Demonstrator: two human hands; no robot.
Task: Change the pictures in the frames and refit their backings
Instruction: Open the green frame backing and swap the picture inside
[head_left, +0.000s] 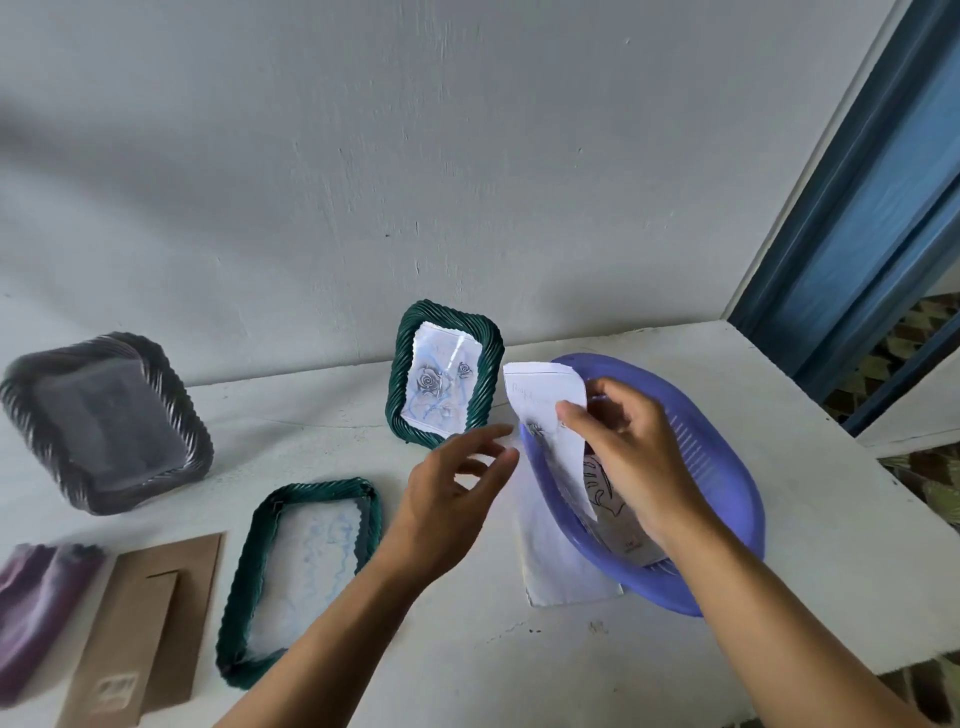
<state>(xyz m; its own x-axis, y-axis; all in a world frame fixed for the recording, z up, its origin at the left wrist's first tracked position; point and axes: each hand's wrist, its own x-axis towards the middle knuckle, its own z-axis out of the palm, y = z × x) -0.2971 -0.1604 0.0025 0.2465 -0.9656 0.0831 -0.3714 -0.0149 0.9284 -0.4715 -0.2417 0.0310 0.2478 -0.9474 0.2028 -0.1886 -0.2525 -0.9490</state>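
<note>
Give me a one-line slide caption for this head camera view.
Right hand pinches a white paper picture at the purple plastic basket; open left hand hovers beside it.

The right hand (631, 441) pinches a white paper sheet (550, 410) over the purple basket (727, 467) on the white table (805, 545); the left hand (447, 499) hovers open beside it. A green frame (444, 371) stands behind, another green frame (298, 577) lies flat, a brown backing (140, 629) to its left
</note>
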